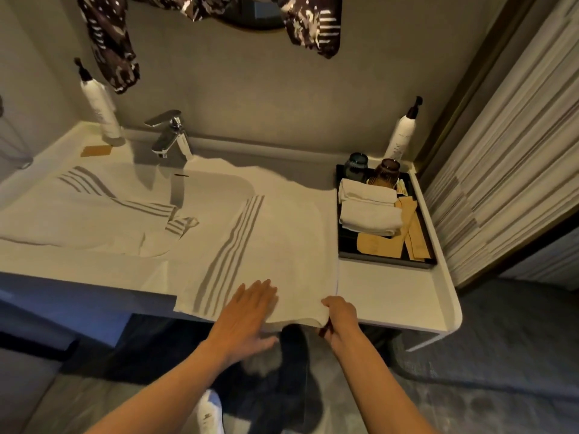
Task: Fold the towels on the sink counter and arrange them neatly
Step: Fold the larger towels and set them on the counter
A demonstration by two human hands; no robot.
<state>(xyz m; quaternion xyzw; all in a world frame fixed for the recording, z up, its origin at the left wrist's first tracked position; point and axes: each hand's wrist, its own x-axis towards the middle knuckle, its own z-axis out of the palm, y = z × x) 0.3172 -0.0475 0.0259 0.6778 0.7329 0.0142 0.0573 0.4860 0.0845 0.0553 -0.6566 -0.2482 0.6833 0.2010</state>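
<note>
A white towel with grey stripes [282, 233] lies spread flat on the white sink counter [385, 296], its near edge at the counter's front. My left hand [247, 311] rests flat on that near edge, fingers apart. My right hand [340, 317] pinches the towel's near right corner. A second striped white towel [94, 214] lies crumpled over the sink basin at the left.
A black tray [351, 252] at the back right holds two small folded white towels [369, 208], two dark glasses and paper sachets. A chrome faucet [169, 136] and two white pump bottles [100, 111] stand along the wall. A patterned cloth hangs above.
</note>
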